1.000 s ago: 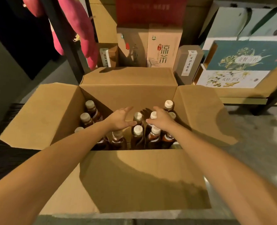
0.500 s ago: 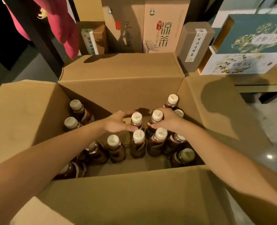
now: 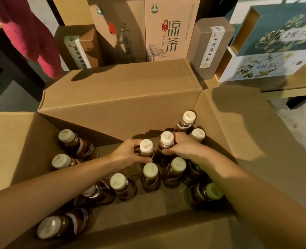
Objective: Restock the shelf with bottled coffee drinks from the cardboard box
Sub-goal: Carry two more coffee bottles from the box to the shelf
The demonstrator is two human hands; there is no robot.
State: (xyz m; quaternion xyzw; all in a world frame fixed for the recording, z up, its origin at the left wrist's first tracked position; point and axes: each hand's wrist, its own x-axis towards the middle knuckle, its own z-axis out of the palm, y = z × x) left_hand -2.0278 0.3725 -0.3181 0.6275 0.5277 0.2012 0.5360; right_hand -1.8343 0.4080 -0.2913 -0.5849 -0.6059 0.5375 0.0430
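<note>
left hand (image 3: 128, 154) grips the left bottle (image 3: 146, 148), right hand (image 3: 186, 148) seemingly grips the right bottle (image 3: 167, 139).

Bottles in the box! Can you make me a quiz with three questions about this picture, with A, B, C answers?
1. Where are the bottles?
A. On a shelf
B. Inside the cardboard box
C. On the floor

2. What colour is the hanging cloth?
A. Blue
B. Yellow
C. Pink

3. What is the left hand doing?
A. Lying flat on a flap
B. Holding a pen
C. Gripping a bottle

Answers: 1 B, the bottles sit between the box's walls. 2 C, the cloth at the top left is pink. 3 C, its fingers curl round the bottle's neck below the cap.
</note>
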